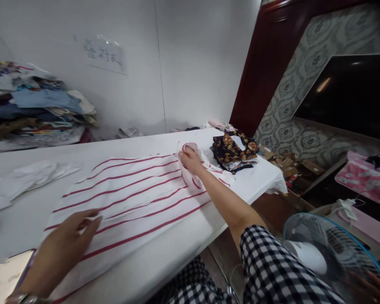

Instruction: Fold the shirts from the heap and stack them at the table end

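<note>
Striped shirt (129,198) lies flat mid-frame on the table (34,219). Left hand (66,249), lower left, fingers spread flat — pins the hem. Right hand (190,160), centre, fingers closed on the collar end — likely pulling the cloth taut.

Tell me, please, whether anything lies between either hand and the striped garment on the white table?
Nothing visible does. The left hand lies flat on the striped garment near its lower end, and the right hand grips the bunched fabric at its far end. The folded dark patterned clothes lie apart, beyond it.
</note>
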A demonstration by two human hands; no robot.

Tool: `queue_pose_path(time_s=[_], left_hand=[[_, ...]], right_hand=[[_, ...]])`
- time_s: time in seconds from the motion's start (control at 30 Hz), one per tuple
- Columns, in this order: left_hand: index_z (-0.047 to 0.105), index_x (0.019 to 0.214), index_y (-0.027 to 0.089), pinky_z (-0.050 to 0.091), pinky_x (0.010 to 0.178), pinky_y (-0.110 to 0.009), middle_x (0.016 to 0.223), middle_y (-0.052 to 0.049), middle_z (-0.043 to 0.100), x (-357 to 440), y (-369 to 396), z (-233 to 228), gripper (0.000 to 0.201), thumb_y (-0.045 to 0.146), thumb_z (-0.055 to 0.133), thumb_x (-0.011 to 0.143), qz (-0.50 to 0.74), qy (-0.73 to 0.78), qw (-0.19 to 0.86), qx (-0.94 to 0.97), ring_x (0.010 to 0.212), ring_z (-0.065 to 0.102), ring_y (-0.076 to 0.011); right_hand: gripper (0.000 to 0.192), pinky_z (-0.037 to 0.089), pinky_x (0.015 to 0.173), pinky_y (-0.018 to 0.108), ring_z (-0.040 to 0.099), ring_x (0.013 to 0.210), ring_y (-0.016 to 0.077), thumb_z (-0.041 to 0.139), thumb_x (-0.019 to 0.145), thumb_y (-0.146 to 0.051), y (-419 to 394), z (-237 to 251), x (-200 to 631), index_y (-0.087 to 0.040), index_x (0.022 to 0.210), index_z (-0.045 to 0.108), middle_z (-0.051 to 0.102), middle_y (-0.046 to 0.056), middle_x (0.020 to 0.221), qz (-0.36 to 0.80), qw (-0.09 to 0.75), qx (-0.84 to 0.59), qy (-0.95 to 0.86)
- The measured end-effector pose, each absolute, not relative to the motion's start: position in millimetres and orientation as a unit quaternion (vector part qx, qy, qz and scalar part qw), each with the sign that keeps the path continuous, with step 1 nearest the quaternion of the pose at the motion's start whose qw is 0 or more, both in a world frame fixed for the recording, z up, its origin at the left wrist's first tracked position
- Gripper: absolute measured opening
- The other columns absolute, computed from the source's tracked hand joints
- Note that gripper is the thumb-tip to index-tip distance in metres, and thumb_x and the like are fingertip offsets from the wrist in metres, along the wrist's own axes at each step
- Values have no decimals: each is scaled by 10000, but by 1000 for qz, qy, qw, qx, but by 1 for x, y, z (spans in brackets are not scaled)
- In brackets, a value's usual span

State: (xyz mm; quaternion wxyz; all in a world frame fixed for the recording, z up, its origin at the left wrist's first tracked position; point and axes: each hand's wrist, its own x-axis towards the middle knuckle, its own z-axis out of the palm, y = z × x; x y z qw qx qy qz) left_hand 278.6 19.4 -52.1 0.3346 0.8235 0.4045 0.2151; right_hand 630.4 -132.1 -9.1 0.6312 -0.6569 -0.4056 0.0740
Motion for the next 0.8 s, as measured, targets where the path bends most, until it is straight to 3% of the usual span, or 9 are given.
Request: queue_pose_path(time_s=[0.07, 0.13, 0.23, 0.3, 0.4, 0.5, 0.63, 0.7, 0.8], left_hand=[[661, 970, 285, 546, 644, -350, 865, -37, 721, 296, -5, -34, 372, 540, 651, 699, 203, 429, 419, 775, 851, 677, -287], [631, 1060, 252, 572, 742, -358, 1078, -64, 705, 313, -24, -26, 416, 534, 615, 754, 193, 410, 579, 678, 916, 683, -264], [556, 1160, 229, 583, 782, -380, 1254, -107, 629, 328, -40, -30, 416, 519, 495, 868, 156, 386, 742, 525, 961, 682, -243], [560, 1108, 212, 586, 760, -366, 1228, -118, 636, 332, -43, -38, 366, 497, 470, 897, 141, 398, 771, 477, 956, 683, -233], [571, 941, 196, 585, 726, -338, 1032, -84, 681, 335, -42, -46, 220, 404, 557, 872, 141, 417, 770, 462, 854, 690, -204], [566, 892, 198, 570, 663, -299, 946, -46, 669, 336, -40, -50, 145, 337, 577, 853, 161, 453, 742, 467, 732, 672, -155], [621, 871, 179, 514, 550, -288, 821, -47, 662, 332, -41, -44, 272, 441, 581, 806, 194, 470, 601, 617, 606, 608, -150], [638, 886, 183, 534, 646, -341, 808, -53, 671, 331, -40, -38, 328, 489, 582, 782, 241, 441, 446, 741, 691, 630, -199], [634, 1088, 194, 477, 945, -433, 1120, -93, 679, 339, -33, -32, 348, 366, 502, 816, 268, 275, 222, 896, 1067, 607, -274]], right_hand=[[178, 412, 849, 306, 528, 908, 175, 580, 832, -339, -135, -1, 605, -196, 733, 540, 588, 20, 856, 49, 506, -606, -612], [129, 397, 913, 345, 533, 1012, 206, 576, 852, -313, -144, -5, 576, -188, 840, 602, 631, 62, 974, 49, 334, -543, -769], [198, 400, 931, 378, 556, 1049, 224, 607, 856, -317, -166, -30, 544, -179, 995, 632, 665, 88, 1046, 68, 162, -524, -833], [240, 406, 948, 372, 562, 1083, 217, 591, 877, -320, -185, -52, 534, -171, 1061, 627, 673, 93, 1089, 66, 143, -536, -829], [214, 400, 1000, 371, 549, 1161, 203, 521, 919, -283, -214, -76, 537, -182, 1063, 642, 675, 98, 1142, 29, 202, -566, -799], [217, 396, 1031, 419, 531, 1220, 216, 499, 912, -232, -244, -85, 560, -213, 1060, 656, 661, 100, 1200, -34, 264, -626, -733], [310, 397, 1039, 480, 474, 1290, 266, 489, 865, -150, -277, -87, 612, -194, 1128, 647, 620, 123, 1271, -123, 281, -744, -594], [372, 386, 1050, 488, 457, 1301, 284, 502, 823, -109, -286, -89, 636, -167, 1166, 635, 591, 146, 1305, -139, 260, -791, -536], [454, 372, 1054, 482, 463, 1286, 289, 522, 770, -61, -288, -92, 658, -153, 1205, 617, 586, 154, 1305, -113, 213, -826, -510]])
